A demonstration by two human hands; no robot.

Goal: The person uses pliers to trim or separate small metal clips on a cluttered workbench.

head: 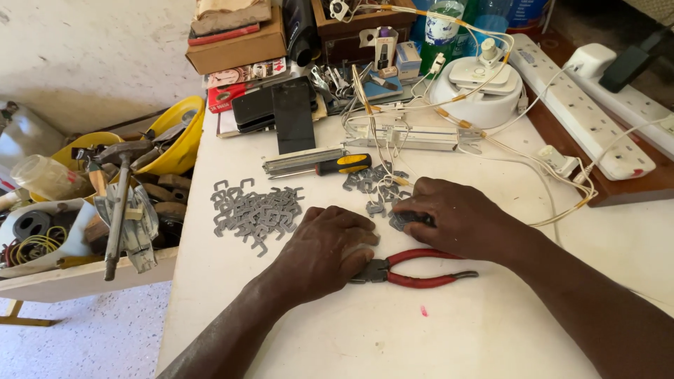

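My left hand [324, 251] rests on the white table [365, 330], fingers curled over the jaw end of red-handled pliers [414, 270] that lie flat. My right hand [453, 214] sits just beyond the pliers, its fingertips pinching a small dark metal piece [409, 220] against the table. A pile of grey metal clips [256, 212] lies left of my left hand. A smaller heap of the same clips [372, 184] sits just ahead of my right hand, tangled with thin white wires.
A yellow-and-black screwdriver [330, 164] lies behind the clips. Farther back are a black phone [291, 116], boxes, a round white device [481, 95], power strips [586, 112] and bottles. At left, a tray holds a hammer [119, 203], yellow bowls and loose parts beyond the table's edge.
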